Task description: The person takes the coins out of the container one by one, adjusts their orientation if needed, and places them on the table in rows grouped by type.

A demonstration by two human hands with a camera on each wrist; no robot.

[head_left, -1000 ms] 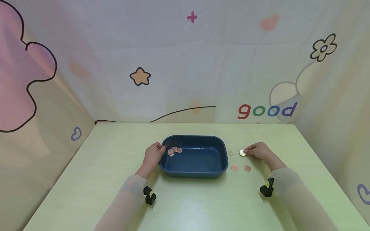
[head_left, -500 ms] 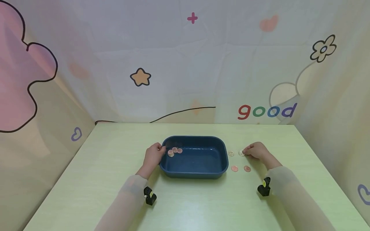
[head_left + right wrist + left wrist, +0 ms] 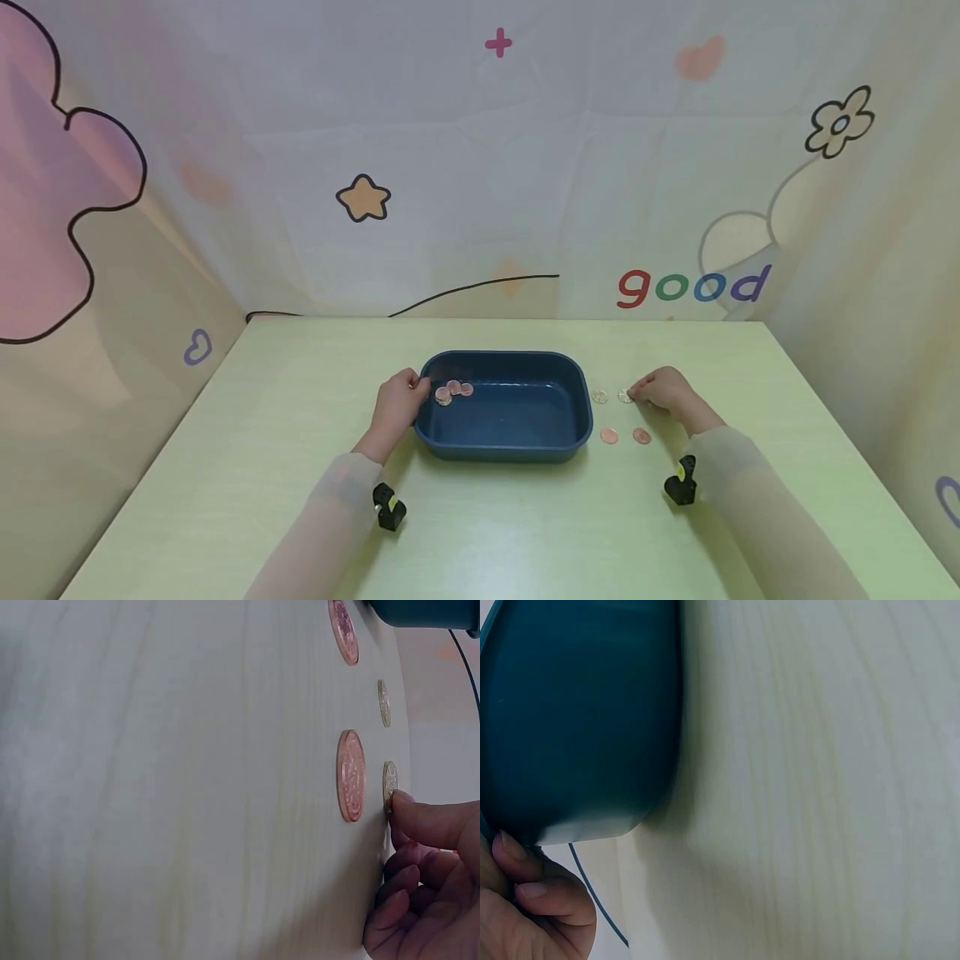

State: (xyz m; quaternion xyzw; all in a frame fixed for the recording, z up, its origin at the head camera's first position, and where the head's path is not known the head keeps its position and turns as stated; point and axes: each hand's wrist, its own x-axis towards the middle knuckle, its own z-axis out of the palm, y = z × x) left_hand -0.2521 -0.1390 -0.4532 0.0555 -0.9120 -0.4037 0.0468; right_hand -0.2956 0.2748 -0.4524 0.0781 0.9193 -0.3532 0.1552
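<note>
My left hand (image 3: 400, 402) grips the left rim of a dark blue rectangular tray (image 3: 506, 455). In the left wrist view its thumb and curled fingers lie at the tray's corner. At the tray's right, the thumb and finger of my right hand (image 3: 667, 392) pinch the edge of a pale gold coin (image 3: 390, 780), which looks flat on the table. Another pale gold coin (image 3: 600, 397) lies to its left, nearer the tray. Two copper coins, a left one (image 3: 609, 436) and a right one (image 3: 642, 436), form a row in front.
Several coins (image 3: 453, 387) are clustered inside the tray at its left end. A pale green table (image 3: 480, 525) carries everything. Printed cloth (image 3: 465, 167) hangs behind and at both sides. A small black device (image 3: 681, 481) is worn on each wrist.
My right hand has moved slightly left, and the pale gold coin at its fingertips has shifted left with it. My left hand and the tray stay in place.
</note>
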